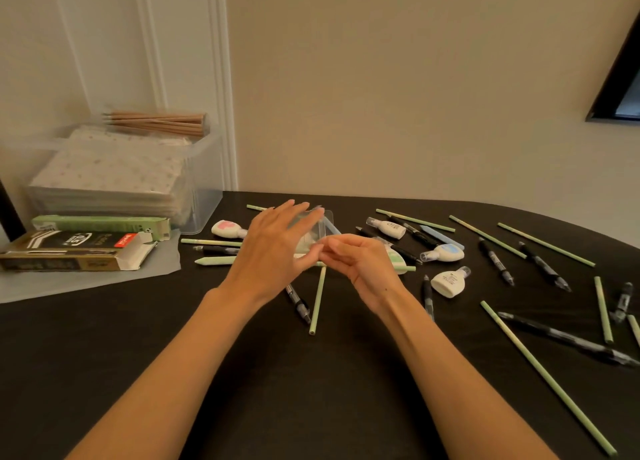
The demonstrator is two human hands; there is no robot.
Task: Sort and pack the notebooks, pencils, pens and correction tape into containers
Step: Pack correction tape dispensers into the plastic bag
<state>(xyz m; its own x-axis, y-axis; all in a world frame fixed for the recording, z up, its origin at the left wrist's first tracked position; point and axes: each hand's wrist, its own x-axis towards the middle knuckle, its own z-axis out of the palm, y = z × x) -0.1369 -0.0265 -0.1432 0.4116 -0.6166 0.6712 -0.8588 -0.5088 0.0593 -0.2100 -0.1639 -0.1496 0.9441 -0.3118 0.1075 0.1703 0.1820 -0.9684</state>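
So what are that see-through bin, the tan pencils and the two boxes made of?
Bin: probably plastic, frosted and translucent, since notebooks show through its wall. Pencils: apparently bare wood, matt tan. Green box and black box: printed cardboard, judging by the pale open flaps.

The table [138, 355] has a black, matt, cloth-like top. At the far left, a bin [204, 214] of clear, slightly frosted plastic holds notebooks [110, 169] with matt paper covers. On top of it lie wooden pencils [159, 122] of bare, unpainted wood. Near the bin, a green carton [100, 223] and a black carton [69, 250] are printed cardboard with a faint sheen, on a frosted translucent sheet [86, 283]. Scattered to the right, the green pencils [547, 376] look matt and smooth. The pens [568, 338] are glossy black and clear plastic, and the correction tapes [448, 281] are smooth white plastic with clear caps. In the middle, a clear packet [322, 224] is thin, shiny plastic. The far wall [415, 96] is matt paint.
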